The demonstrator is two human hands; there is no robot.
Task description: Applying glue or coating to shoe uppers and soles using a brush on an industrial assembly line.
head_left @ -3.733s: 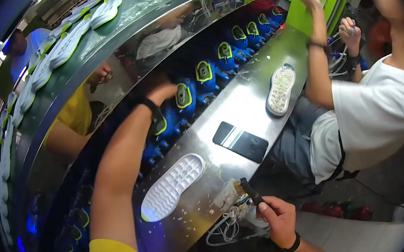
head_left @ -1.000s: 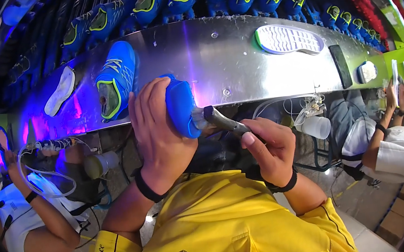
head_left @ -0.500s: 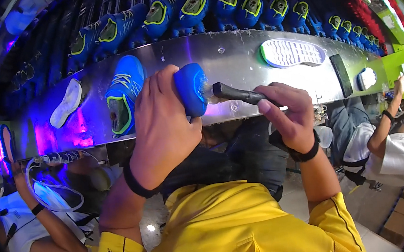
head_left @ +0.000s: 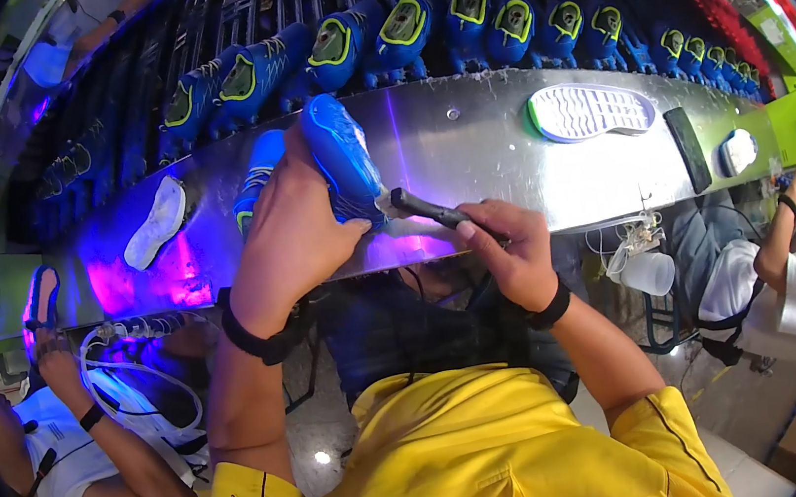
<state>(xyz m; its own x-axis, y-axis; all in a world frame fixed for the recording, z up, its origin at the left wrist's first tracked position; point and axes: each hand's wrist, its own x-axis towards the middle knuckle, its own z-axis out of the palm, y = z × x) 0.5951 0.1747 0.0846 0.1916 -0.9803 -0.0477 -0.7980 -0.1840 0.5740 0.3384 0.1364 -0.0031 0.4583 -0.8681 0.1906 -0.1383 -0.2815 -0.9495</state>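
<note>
My left hand [head_left: 292, 232] is wrapped round a blue shoe [head_left: 338, 147] above the metal bench, with the shoe's side and underside tilted to the right. Between the fingers of my right hand [head_left: 516, 252] is a black-handled brush [head_left: 435, 208], its pale bristles touching the near lower edge of the shoe. A second blue shoe [head_left: 261, 171] lies on the bench, partly hidden behind my left hand.
A conveyor beyond the bench [head_left: 467, 161] carries several blue shoes [head_left: 403, 24]. White soles [head_left: 592, 111] [head_left: 156, 221] lie at both sides, and a black block [head_left: 688, 150] at the right. Co-workers [head_left: 104, 443] [head_left: 786, 295] sit left and right.
The held shoe has turned from showing one rounded end to showing its long side, and it has moved left. My right hand and the brush have followed it left and slightly down.
</note>
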